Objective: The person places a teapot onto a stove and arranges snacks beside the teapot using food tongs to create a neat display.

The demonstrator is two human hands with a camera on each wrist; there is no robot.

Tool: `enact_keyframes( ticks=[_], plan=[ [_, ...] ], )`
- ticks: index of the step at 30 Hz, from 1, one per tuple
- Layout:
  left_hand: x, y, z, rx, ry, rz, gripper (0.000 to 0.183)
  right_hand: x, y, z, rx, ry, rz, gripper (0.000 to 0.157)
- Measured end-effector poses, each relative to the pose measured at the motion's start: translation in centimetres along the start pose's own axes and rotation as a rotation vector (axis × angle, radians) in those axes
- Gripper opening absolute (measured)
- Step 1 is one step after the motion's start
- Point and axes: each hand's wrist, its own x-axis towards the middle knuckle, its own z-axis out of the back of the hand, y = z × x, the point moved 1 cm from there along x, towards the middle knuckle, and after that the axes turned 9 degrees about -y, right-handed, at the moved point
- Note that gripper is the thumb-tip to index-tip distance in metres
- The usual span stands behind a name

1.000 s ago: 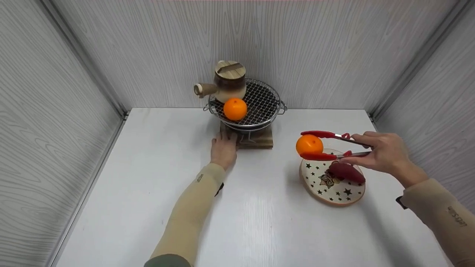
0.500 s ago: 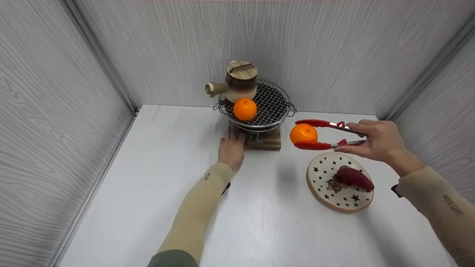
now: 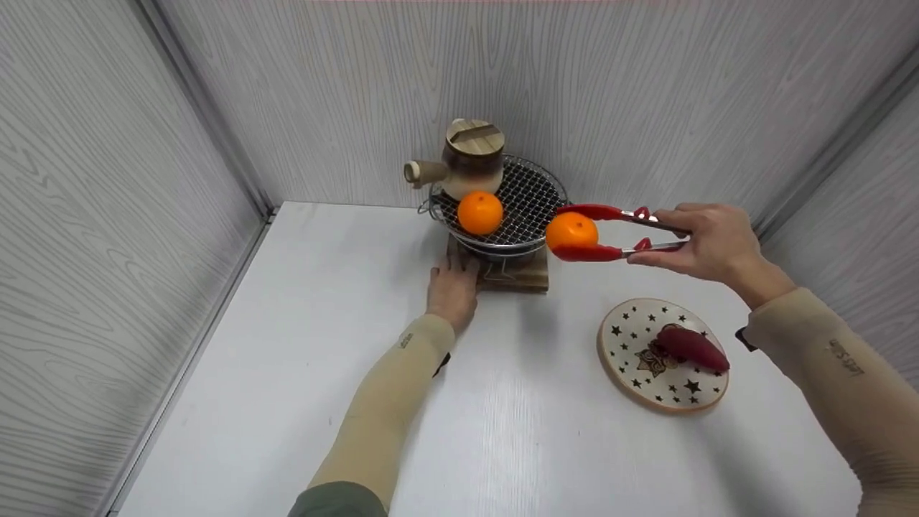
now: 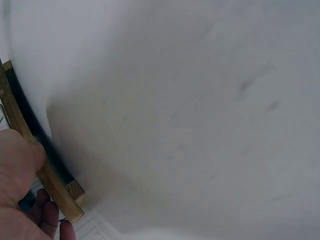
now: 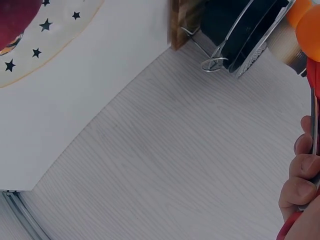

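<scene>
My right hand [image 3: 718,240] holds a pair of red-tipped tongs [image 3: 590,211], which pinch an orange [image 3: 572,228] in the air at the right rim of a round wire grill [image 3: 528,205]. On that grill's mesh sits a second orange [image 3: 480,213], just in front of a lidded brown pot [image 3: 474,172] with a side handle. Under the grill is a wooden board [image 3: 518,280]. My left hand [image 3: 452,291] grips its front left corner; the left wrist view shows the thumb along one edge of the board [image 4: 55,187] and fingers past the corner.
A star-patterned plate [image 3: 624,377] lies on the white table at the right, bearing a dark red sweet potato [image 3: 693,348]. Wood-grain panels [image 3: 344,100] enclose the table behind and at both sides.
My right hand has carried the tongs and orange up and left, from over the plate to the grill's right edge. The left hand stays on the board; the head view has shifted slightly.
</scene>
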Motion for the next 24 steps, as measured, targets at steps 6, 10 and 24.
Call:
enact_keyframes(
  ticks=[6,10,24],
  plan=[
    [0.0,0.3,-0.1,0.012,-0.023,0.000,0.055,1.8,-0.1,-0.7,-0.014,0.055,-0.061,0.069],
    [0.1,0.5,-0.1,0.022,-0.014,0.008,0.053,3.1,0.0,-1.2,-0.032,0.065,-0.074,0.071],
    [0.3,0.4,-0.3,0.032,-0.011,0.007,0.057,6.6,1.9,-3.5,-0.085,0.151,-0.113,0.085]
  ],
)
